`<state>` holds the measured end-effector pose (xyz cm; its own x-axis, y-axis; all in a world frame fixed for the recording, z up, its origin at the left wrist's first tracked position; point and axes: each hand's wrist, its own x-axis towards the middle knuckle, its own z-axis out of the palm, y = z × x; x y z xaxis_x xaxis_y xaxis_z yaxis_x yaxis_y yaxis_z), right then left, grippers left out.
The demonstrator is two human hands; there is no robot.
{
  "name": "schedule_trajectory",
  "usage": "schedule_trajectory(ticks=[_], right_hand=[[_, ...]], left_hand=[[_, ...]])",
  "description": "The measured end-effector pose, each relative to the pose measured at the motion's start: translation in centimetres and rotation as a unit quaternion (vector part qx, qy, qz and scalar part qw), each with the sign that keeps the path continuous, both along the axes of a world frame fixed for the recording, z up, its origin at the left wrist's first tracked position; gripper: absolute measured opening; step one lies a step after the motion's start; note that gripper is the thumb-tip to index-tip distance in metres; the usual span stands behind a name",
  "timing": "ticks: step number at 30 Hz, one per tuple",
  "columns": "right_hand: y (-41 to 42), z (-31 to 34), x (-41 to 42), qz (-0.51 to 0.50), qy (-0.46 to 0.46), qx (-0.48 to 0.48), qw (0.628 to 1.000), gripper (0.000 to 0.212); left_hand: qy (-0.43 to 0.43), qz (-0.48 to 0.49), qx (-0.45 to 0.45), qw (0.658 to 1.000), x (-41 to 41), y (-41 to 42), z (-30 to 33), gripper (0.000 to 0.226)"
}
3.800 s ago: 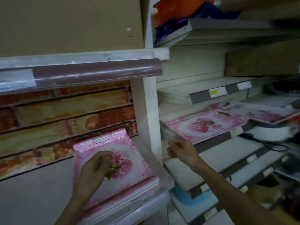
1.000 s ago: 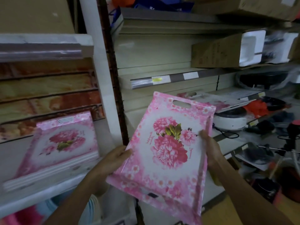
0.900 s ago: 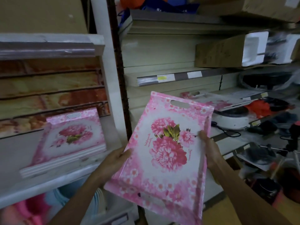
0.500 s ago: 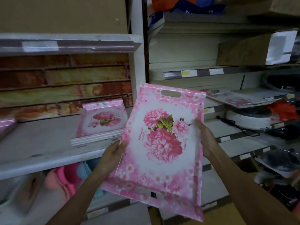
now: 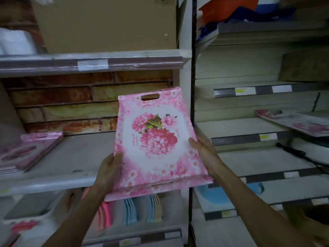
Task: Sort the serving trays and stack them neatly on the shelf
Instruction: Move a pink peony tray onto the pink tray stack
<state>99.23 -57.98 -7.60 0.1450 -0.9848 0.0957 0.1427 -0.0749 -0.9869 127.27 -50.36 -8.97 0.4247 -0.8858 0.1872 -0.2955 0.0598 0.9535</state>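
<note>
Both hands grip the pink floral tray, left hand and right hand on opposite edges, tilted up before the grey shelf. Left of it a tray stack lies; behind, a brick-patterned backing.

A brown cardboard box sits on the top left level, with orange and blue bags piled high on the right. Pastel plates stand on edge low down, a blue bowl just right of them, and a black cord trails at far right
</note>
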Motion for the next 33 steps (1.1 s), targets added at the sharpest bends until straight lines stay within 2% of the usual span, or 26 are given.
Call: schedule_trajectory(ticks=[5, 12, 17, 21, 23, 33], right_hand=[[-4.5, 0.4, 2.6, 0.021, 0.041, -0.018, 0.999, 0.024], [-10.8, 1.4, 5.3, 0.018, 0.082, -0.053, 0.995, 0.029], [-14.2, 2.1, 7.1, 0.009, 0.112, -0.063, 0.992, 0.027], [-16.7, 1.5, 8.4, -0.002, 0.158, -0.061, 0.986, 0.029], [-17.8, 0.4, 9.0, -0.010, 0.181, -0.052, 0.982, 0.029], [-20.4, -4.3, 11.2, -0.029, 0.242, 0.000, 0.970, 0.027]], left_hand=[[0.007, 0.055, -0.006, 0.998, 2.3, -3.8, 0.8, 0.037], [-0.034, 0.100, -0.005, 0.994, 5.0, -9.1, 2.1, 0.033], [-0.055, 0.078, 0.000, 0.995, 7.1, -12.1, 3.2, 0.033], [-0.109, 0.098, 0.024, 0.989, 9.2, -15.0, 3.0, 0.031], [-0.146, 0.104, 0.039, 0.983, 10.2, -16.5, 2.4, 0.033], [-0.223, 0.051, 0.117, 0.966, 12.7, -21.7, -2.5, 0.034]])
